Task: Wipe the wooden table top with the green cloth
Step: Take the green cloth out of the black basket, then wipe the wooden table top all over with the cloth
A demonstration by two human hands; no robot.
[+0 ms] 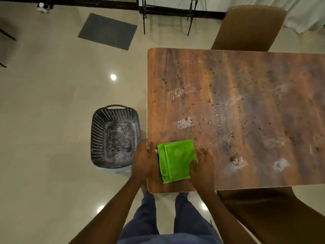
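Note:
A folded green cloth (175, 160) lies flat on the near left corner of the wooden table top (246, 81). My left hand (144, 159) rests at the table's left edge, its fingers touching the cloth's left side. My right hand (201, 166) presses on the cloth's right edge, fingers curled over it. Brown crumbs (233, 158) and white smears (183, 123) are scattered over the table beyond the cloth and to its right.
A dark perforated plastic basket (115, 137) stands on the tiled floor just left of the table. A brown chair (246, 27) is at the far side and another (274, 212) at the near right. A grey mat (107, 30) lies on the floor.

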